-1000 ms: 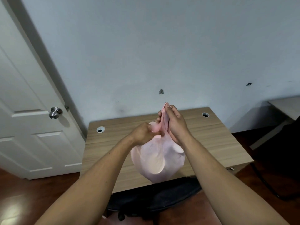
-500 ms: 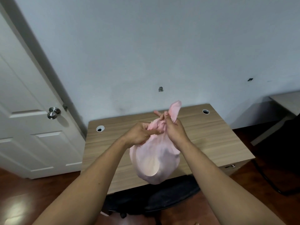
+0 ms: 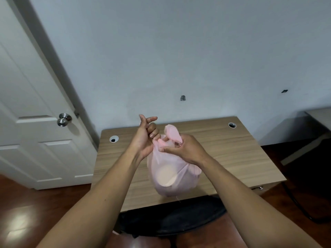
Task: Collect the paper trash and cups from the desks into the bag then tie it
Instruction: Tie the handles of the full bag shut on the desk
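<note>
Head view, bag: my pink bag (image 3: 172, 176) hangs above the desk's (image 3: 232, 158) front half, bulging with trash.
Left hand: my left hand (image 3: 145, 140) curls round 1 side of its neck.
Right hand: my right hand (image 3: 186, 149) pinches the other side.
Progress: collecting looks done, I judge; the knot is not yet tight.

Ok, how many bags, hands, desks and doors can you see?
1 bag
2 hands: left hand, right hand
2 desks: middle desk, side desk
1 door
Total: 6
</note>
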